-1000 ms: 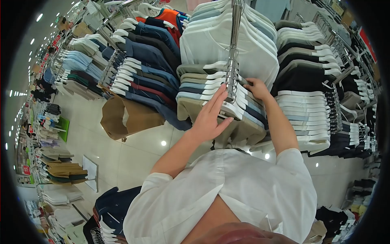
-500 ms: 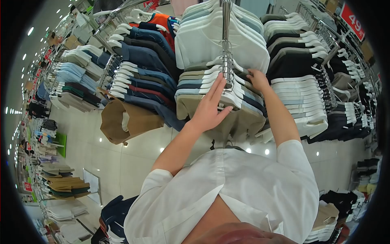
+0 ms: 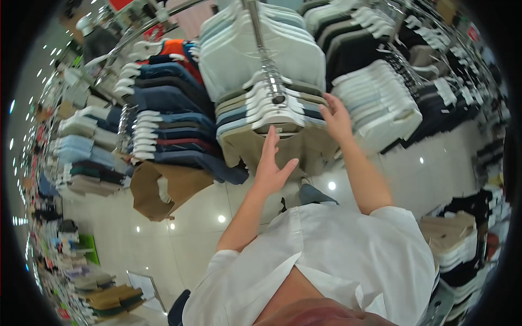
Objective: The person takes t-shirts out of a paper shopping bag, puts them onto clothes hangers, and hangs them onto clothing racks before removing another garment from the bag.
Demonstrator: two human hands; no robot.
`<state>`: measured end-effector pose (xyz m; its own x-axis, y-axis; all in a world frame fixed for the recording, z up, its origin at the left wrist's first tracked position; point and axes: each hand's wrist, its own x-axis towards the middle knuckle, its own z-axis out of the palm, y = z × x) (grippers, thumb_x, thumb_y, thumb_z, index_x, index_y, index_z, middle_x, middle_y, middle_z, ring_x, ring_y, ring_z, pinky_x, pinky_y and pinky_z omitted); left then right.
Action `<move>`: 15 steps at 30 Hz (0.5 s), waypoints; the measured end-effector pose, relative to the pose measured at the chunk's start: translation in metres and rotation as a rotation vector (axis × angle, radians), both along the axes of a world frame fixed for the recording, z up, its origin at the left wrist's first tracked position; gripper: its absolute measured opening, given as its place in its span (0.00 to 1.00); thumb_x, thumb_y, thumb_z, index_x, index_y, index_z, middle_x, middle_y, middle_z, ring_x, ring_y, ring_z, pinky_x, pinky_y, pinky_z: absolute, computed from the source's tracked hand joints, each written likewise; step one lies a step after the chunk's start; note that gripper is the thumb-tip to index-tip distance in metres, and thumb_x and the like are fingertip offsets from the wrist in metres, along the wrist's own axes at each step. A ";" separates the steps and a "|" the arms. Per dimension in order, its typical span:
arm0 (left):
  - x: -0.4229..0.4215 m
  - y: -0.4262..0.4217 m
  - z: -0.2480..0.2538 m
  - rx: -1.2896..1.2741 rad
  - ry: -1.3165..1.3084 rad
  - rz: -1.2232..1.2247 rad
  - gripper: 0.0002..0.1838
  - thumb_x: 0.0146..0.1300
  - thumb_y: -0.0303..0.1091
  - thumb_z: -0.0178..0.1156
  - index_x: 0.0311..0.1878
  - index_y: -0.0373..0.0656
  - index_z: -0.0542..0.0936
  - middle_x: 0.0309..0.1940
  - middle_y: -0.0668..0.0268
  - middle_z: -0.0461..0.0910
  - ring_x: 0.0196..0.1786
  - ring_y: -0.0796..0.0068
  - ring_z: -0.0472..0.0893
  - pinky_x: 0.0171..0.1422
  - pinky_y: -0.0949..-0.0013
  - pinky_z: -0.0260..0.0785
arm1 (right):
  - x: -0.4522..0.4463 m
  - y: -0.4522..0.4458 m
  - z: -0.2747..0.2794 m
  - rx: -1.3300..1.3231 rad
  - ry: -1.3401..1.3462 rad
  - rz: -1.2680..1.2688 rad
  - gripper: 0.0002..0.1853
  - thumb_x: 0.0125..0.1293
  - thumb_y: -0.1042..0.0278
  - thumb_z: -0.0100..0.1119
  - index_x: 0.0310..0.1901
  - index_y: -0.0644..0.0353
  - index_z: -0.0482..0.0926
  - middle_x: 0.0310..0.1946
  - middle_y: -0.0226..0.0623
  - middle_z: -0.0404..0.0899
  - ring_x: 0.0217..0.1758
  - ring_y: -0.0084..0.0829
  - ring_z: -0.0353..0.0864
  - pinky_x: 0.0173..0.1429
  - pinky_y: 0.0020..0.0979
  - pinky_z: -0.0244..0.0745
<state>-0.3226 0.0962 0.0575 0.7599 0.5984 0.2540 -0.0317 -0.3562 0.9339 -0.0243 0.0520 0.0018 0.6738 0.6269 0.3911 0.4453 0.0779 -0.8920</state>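
In front of me a row of shirts on white hangers hangs from a chrome rail (image 3: 254, 27). The foremost is a khaki shirt (image 3: 244, 145); behind it are light blue, dark and olive ones. My left hand (image 3: 272, 171) is held before the khaki shirt, fingers stretched out and thumb apart, holding nothing. My right hand (image 3: 338, 120) is at the right shoulder ends of the row, its fingers apart; whether the fingertips touch the fabric I cannot tell. White hangers (image 3: 280, 117) line up under the rail's end. Further back on the rail hang white shirts (image 3: 261, 51).
Left of the row hang navy and dark red garments (image 3: 182, 138), with a brown garment (image 3: 147, 190) at their front. To the right are pale tops (image 3: 375, 103) and black clothes (image 3: 446, 117). A shiny tiled floor (image 3: 185, 239) lies below, with more racks around.
Both hands have drawn back toward me from the hangers. My right hand has left the gap between shirts. The front shirts now hang closer together, and the view has shifted.
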 end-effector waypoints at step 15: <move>-0.010 -0.096 -0.031 -0.435 -0.227 -0.330 0.49 0.73 0.30 0.59 0.89 0.47 0.40 0.89 0.60 0.38 0.90 0.56 0.43 0.88 0.46 0.48 | -0.150 -0.151 0.026 -0.156 0.579 0.958 0.47 0.79 0.50 0.62 0.86 0.57 0.43 0.84 0.41 0.52 0.83 0.36 0.58 0.82 0.42 0.60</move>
